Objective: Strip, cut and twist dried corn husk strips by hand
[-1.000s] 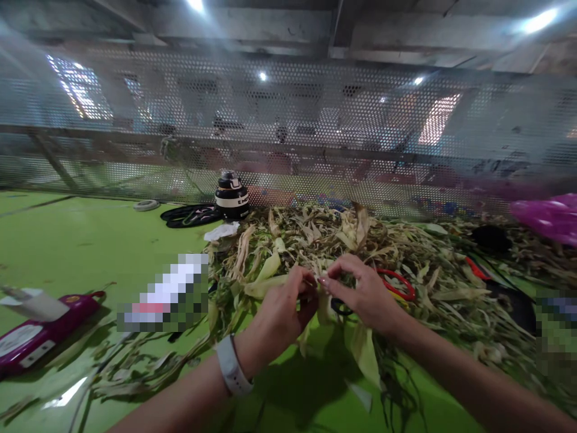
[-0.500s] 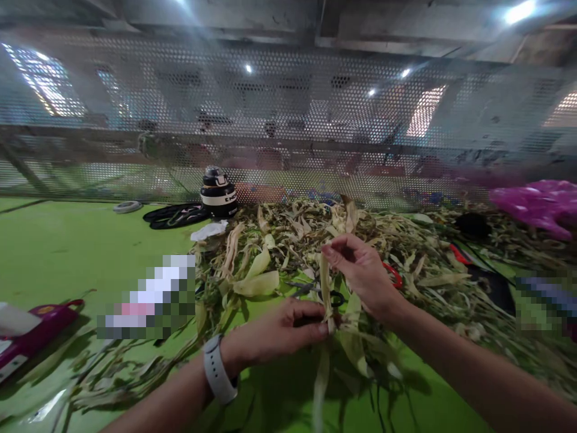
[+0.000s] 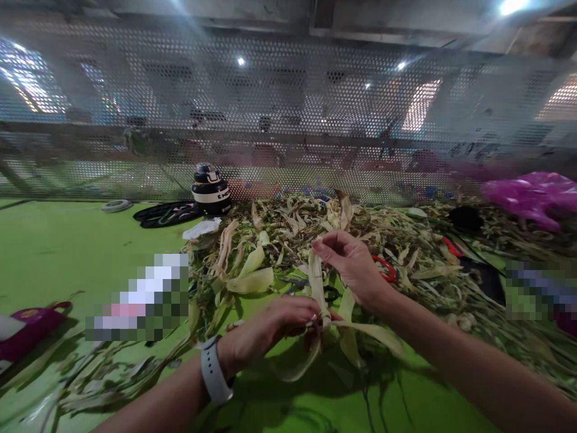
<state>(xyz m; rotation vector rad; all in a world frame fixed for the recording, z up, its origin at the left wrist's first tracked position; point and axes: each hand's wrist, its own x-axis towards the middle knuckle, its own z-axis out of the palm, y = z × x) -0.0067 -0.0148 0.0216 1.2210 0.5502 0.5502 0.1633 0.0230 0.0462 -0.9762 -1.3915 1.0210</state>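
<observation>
Between my hands a pale strip of corn husk stands nearly upright. The fingertips of my right hand pinch its top end. Lower down, my left hand, with a light watch band at the wrist, closes on the knotted base of the strip. More husk ends curl out below and to the right of that knot; part of it is hidden by the fingers. Just behind the strip lies a pair of dark scissors on the green table. Red handle loops show beside my right wrist.
A heap of dried husks spreads behind my hands and to the right. Farther back stand a black bottle and a perforated metal screen. A pink plastic bag lies at the right, a purple object at the left.
My left hand has turned at the knot, and the loose husk end below it now curls leftward. Another strip sticks out to the right. My right hand still pinches the top.
</observation>
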